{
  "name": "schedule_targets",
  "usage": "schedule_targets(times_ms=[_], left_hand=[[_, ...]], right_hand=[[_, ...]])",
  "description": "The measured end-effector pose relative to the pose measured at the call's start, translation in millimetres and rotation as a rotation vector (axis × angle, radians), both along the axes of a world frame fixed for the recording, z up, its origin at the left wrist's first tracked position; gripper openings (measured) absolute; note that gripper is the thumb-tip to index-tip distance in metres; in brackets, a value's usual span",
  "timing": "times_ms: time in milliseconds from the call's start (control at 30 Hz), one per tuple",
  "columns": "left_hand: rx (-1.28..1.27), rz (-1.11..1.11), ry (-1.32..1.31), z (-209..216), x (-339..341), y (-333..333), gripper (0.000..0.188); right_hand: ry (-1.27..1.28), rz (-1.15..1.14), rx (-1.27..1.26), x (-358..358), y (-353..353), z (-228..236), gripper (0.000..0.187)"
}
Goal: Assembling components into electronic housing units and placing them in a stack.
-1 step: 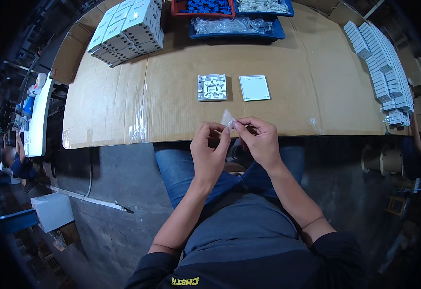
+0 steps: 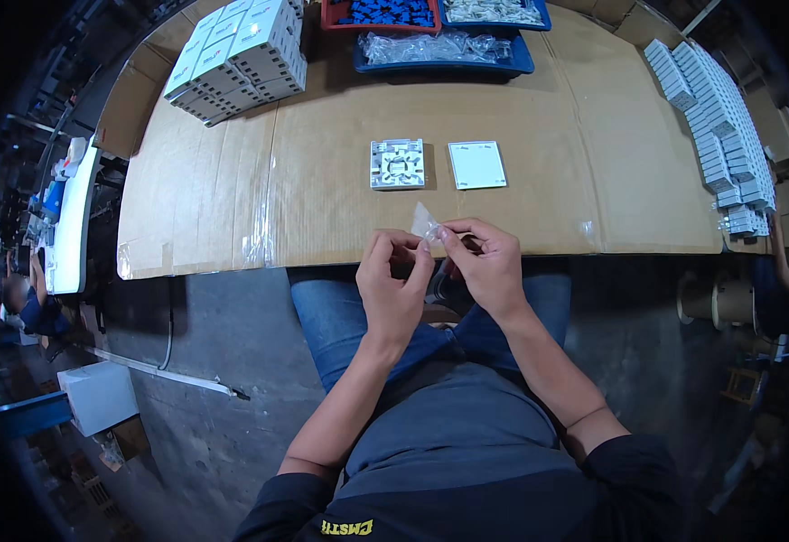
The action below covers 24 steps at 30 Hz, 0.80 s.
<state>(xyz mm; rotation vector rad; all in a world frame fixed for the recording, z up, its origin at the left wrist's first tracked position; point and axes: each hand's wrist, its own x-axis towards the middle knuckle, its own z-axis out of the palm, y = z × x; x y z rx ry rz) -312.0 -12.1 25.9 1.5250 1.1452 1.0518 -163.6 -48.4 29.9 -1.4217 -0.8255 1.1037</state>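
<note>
Both hands pinch a small clear plastic bag [image 2: 423, 219] just above the table's near edge. My left hand [image 2: 394, 282] grips it from the left, thumb and forefinger together. From the right, my right hand [image 2: 488, 262] pinches it the same way. The bag's pointed end sticks up between the fingertips, and its contents are too small to tell. Beyond the hands, a square white box body [image 2: 397, 165] lies with its moulded inside facing up. A flat square white cover [image 2: 477, 165] rests to the right of it, a small gap apart.
White boxes [image 2: 236, 59] are stacked at the far left of the cardboard-covered table [image 2: 322, 212]. Along the back stand a red tray [image 2: 385, 29] of blue parts, a blue tray [image 2: 444, 70] of clear bags and another blue tray [image 2: 495, 25] of whitish parts. White units [image 2: 715, 135] line the right side.
The bag's upper tip has shifted slightly to the left between the fingers. Both hands hold almost the same place.
</note>
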Motion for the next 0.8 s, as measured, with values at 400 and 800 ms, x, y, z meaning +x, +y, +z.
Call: schedule_targets(times_ms=[400, 800], left_hand=[[-0.280, -0.057, -0.525, -11.1, 9.9, -9.0, 0.017], [-0.545, 0.049, -0.645, -6.0, 9.2, 3.4, 0.023]], right_hand=[[-0.407, -0.135, 0.442, 2.8, 3.4, 6.0, 0.020], [0.207, 0.128, 0.137, 8.2, 5.9, -11.3, 0.015]])
